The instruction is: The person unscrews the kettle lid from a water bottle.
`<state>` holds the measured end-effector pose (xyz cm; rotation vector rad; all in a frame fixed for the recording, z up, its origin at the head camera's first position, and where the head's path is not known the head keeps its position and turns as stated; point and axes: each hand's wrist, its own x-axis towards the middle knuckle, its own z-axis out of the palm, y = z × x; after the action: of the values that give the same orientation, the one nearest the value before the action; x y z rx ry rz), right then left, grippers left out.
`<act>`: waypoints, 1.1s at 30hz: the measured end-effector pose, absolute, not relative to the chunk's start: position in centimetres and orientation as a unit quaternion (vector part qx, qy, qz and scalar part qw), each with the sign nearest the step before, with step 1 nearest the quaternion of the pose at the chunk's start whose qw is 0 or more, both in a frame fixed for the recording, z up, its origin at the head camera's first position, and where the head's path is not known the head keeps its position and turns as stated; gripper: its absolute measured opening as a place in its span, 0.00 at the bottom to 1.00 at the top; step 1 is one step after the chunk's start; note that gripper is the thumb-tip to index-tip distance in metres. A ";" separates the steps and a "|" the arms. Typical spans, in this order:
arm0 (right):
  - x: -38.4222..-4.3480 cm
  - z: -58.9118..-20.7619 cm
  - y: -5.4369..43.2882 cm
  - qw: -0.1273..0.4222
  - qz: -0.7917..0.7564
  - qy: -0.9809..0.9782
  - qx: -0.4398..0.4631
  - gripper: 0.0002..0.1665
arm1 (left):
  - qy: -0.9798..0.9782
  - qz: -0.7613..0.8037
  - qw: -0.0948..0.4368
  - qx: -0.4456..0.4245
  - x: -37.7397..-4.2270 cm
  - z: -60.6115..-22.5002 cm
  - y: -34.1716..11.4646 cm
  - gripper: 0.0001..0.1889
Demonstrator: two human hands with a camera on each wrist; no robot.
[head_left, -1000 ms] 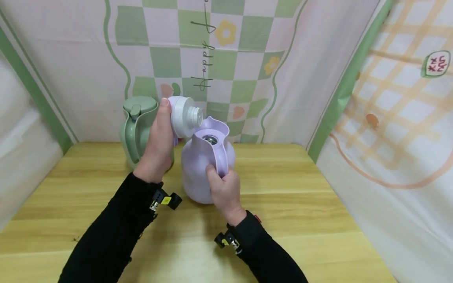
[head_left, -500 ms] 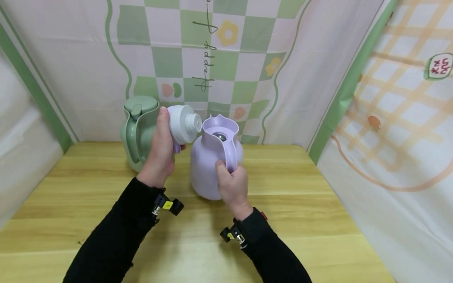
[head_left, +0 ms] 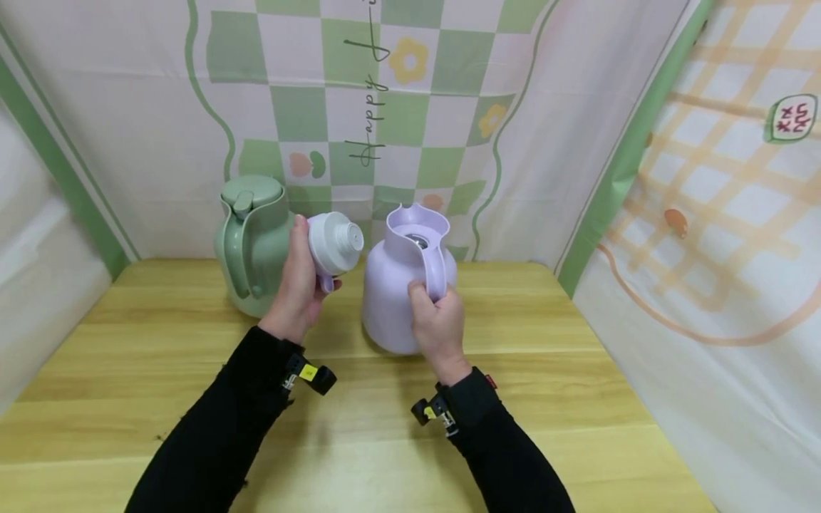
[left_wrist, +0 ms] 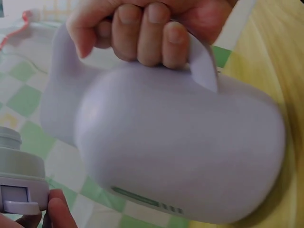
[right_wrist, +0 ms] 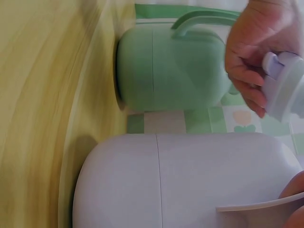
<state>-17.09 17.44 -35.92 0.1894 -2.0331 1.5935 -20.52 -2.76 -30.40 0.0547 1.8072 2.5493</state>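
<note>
My left hand holds the purple and white stopper lid, tilted so its threaded white end points right, toward the jug. My right hand grips the handle of a pale purple thermos jug. The jug is upright with its mouth uncovered, showing a shiny metal neck inside the spouted collar. In the left wrist view, curled fingers wrap the jug's handle. The right wrist view shows the jug's base right at the tabletop and the lid in the left hand's fingers.
A green thermos jug with its lid on stands at the back left, partly behind my left hand. The wooden table meets a checked cloth backdrop at its rear edge. More printed cloth hangs on the right.
The purple jug has moved right and slightly back with my right hand. The lid in my left hand has come down, and the gap between lid and jug has widened.
</note>
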 end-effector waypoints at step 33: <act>-19.8 -35.4 21.6 0.292 0.587 -0.755 0.017 0.23 | 0.423 0.876 0.191 -0.131 -25.4 -39.4 0.4 0.44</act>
<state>-19.79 21.55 -35.41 0.0449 -2.0121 1.5635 -25.36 0.41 -39.43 -0.3691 1.1877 2.4600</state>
